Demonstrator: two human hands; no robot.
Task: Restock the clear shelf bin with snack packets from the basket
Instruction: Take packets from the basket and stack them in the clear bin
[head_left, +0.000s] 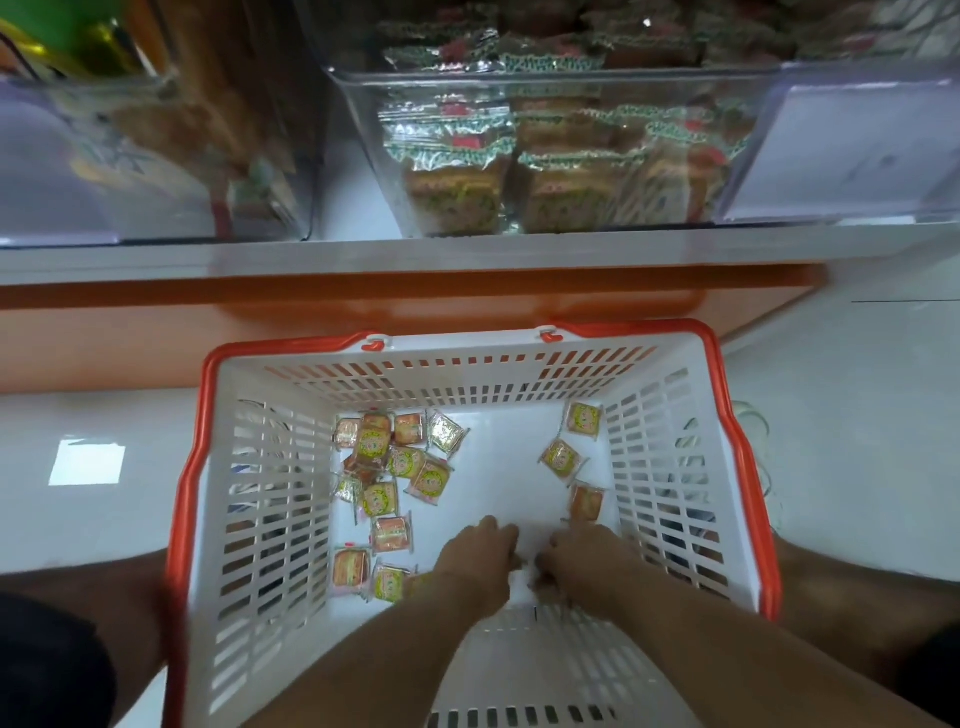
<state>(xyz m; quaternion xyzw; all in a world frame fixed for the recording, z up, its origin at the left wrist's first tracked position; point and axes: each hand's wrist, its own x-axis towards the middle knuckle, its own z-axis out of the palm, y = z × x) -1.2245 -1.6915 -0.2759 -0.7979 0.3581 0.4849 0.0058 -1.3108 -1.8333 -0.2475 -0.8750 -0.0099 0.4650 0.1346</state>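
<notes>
The shelf (467, 254) was a flat white board with an orange front strip, running across the view beyond the basket (270, 519). The basket itself was white moulded plastic, rectangular, with slotted lattice walls and a smooth orange rim; it sat on a glossy pale floor (857, 415) directly in front of the shelf.

On the shelf, straight beyond the basket, stood the bin (363, 130), a clear rigid plastic box with a thick rim and rounded corners. It already held stacked packets (457, 171) in crinkled transparent wrap with green zigzag seals. A second clear bin (156, 171) stood to its left, its contents blurred.

Inside the basket, loose square packets (405, 462) with yellow-green round labels lay scattered on the smooth floor, most clustered toward the left wall, three (561, 457) toward the right wall.

Both forearms reached into the near end of the basket. The left hand (480, 558) and right hand (579, 564) were close together, fingers curled downward at the basket floor. Whether either gripped a packet could not be determined; the fingertips were blurred and turned away.
</notes>
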